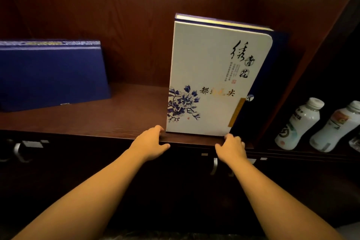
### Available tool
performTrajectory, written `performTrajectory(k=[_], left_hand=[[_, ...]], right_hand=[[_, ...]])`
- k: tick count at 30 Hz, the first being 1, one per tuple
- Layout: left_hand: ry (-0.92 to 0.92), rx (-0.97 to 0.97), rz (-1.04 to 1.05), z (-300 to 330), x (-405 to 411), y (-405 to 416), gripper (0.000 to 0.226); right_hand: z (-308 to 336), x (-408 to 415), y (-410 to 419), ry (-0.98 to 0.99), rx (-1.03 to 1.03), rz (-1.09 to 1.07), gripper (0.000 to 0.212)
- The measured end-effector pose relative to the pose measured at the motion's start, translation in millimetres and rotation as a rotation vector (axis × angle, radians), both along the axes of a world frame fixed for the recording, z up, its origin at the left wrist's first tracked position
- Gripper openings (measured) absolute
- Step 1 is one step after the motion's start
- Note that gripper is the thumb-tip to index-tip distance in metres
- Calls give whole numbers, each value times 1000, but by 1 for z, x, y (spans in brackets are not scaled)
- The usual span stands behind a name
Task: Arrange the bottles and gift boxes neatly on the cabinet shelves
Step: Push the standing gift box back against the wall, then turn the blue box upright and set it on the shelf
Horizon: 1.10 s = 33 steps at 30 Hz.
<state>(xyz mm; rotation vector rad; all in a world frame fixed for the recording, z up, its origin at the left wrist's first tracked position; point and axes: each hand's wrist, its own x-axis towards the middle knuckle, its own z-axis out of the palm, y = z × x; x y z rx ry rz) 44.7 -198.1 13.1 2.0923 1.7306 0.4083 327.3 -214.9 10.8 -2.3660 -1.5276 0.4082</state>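
Observation:
A white gift box [210, 76] with blue flowers and black calligraphy stands upright at the right end of the dark wooden shelf [116, 115], close to the cabinet's side wall. My left hand [151, 142] touches the box's lower left corner at the shelf's front edge, fingers loosely bent. At the lower right corner my right hand [231, 147] touches the box with curled fingers. A blue gift box [52, 74] stands at the shelf's left end. Two white bottles [298, 124] [335, 128] stand in the compartment to the right.
A wooden divider [303, 76] separates the shelf from the bottle compartment. Below the shelf are dark cabinet doors with metal handles [214, 165] [18, 152]. Between the two boxes the shelf board shows bare wood.

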Motion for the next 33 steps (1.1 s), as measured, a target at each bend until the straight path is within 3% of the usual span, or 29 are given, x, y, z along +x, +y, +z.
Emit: performTrajectory(k=[7,14,24,33], left_hand=[[224,85,37,34,-74,-33,34],[353,203,215,85,-173,-61,17],[515,426,520,156,-279,-39,15],[512,353,757,180,-328,36,26]], right_hand=[[43,-84,-16,-119,28,354,26],[98,-191,-19,-155,228,702,18],[163,-310,51,-226,481,919,21],[210,-404,181,-281,523,1080,30]])
